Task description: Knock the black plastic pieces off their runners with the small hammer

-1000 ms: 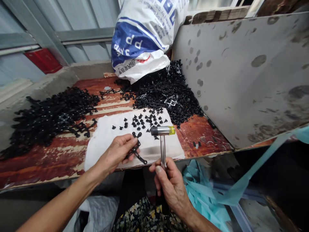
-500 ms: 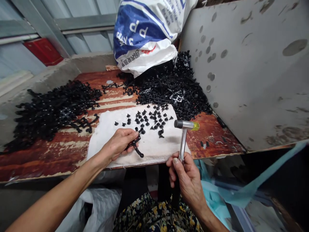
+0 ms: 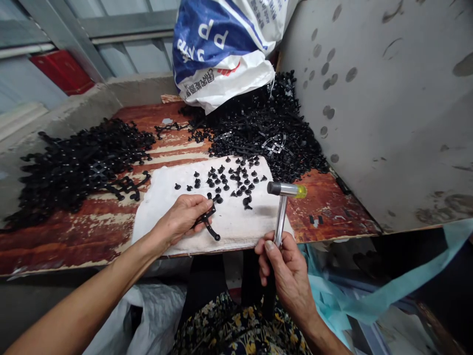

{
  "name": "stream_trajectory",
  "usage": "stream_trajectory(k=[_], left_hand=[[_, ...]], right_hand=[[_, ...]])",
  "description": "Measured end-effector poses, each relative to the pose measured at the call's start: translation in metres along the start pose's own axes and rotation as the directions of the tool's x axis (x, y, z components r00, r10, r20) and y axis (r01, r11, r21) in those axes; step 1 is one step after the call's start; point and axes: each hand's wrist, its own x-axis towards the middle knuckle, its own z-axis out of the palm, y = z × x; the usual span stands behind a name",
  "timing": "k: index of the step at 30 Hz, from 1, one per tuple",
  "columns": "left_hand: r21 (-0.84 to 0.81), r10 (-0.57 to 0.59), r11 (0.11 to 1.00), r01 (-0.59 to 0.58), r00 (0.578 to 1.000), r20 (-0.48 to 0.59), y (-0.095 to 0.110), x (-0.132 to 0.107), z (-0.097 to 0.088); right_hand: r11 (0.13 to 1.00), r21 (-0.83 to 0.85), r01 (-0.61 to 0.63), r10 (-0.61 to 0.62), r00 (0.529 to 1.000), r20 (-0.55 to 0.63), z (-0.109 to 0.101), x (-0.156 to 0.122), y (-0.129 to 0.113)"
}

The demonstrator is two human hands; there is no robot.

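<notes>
My left hand pinches a black plastic runner over the white cloth; it looks light and stiff, best taken by its strip. My right hand wraps the smooth, possibly slippery metal shaft of a mallet, near loose black studs.

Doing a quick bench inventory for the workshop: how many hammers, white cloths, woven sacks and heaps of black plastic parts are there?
Steel-handled hammer: 1
White cloth: 1
Woven sack: 1
Heaps of black plastic parts (left, right): 2
Total: 5
</notes>
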Motion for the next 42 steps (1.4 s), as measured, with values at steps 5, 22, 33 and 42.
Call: stream_trajectory(k=[5,22,33,42], left_hand=[[0.042,0.048,0.998,-0.049,0.998,0.037,0.002,0.002,-0.001],[0.349,-0.009,0.936,-0.033,0.993,0.117,0.021,0.009,-0.009],[0.355,-0.010,0.934,-0.049,0.986,0.164,0.021,0.014,-0.014],[0.316,0.030,0.944,-0.097,0.978,0.209,0.012,0.018,-0.018]], right_hand=[[1.000,-0.031,-0.005,0.005,1.000,0.006,-0.001,0.001,-0.002],[0.291,-0.648,0.704,-0.408,0.704,0.581,-0.010,0.026,-0.046],[0.106,-0.649,0.753,-0.410,0.628,0.661,-0.002,0.030,-0.062],[0.182,-0.655,0.733,-0.443,0.656,0.611,-0.003,0.027,-0.061]])
